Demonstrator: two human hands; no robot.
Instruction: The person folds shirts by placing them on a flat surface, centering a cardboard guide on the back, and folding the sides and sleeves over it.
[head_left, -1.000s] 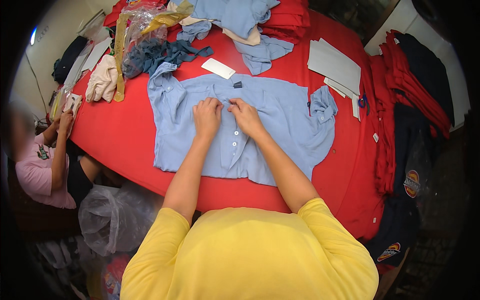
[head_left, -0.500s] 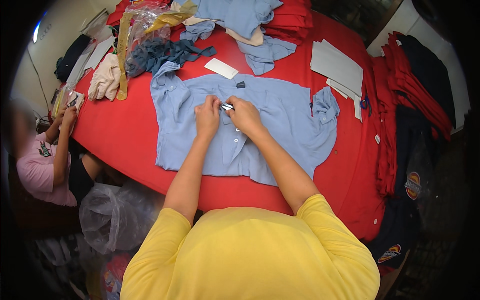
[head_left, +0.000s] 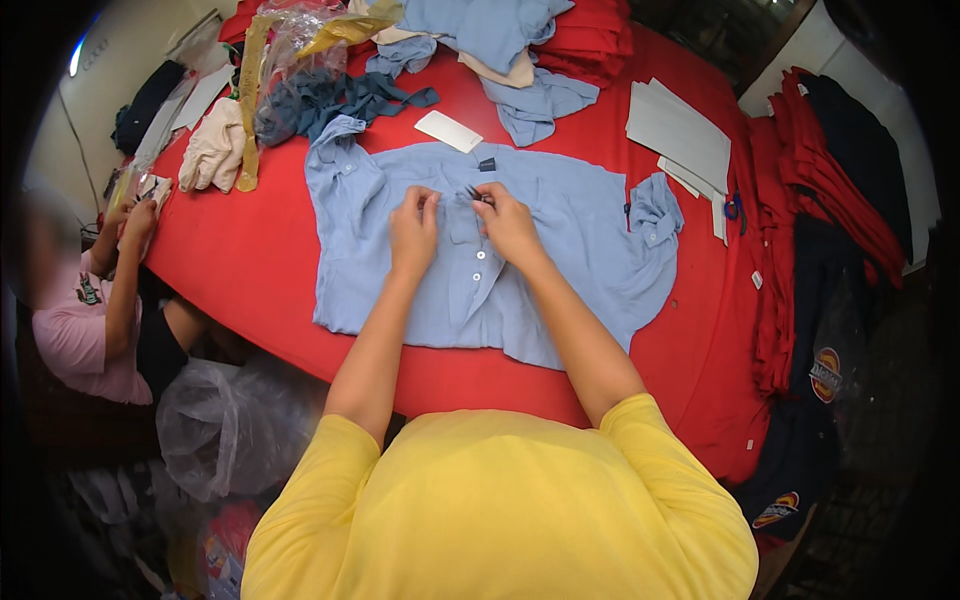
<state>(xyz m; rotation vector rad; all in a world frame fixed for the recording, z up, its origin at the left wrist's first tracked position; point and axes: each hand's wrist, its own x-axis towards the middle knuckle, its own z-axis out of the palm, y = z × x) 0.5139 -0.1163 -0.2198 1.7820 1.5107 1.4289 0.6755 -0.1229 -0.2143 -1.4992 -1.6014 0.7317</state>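
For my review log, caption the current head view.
Left hand and right hand, the latter holding a small dark tool, over a blue shirt on a red table.

On my head feed, a light blue shirt [head_left: 585,235] lies spread on the red surface [head_left: 240,275], white buttons down its front. I see the right hand [head_left: 508,225] pinching a small dark tool [head_left: 473,192] above the placket; the left hand [head_left: 413,232] is just beside, touching the shirt, though I can't tell whether it pinches cloth. A white tag [head_left: 449,130] lies by the collar. I also have grey sheets [head_left: 680,135] at right, and, far left, a person in pink [head_left: 85,340].
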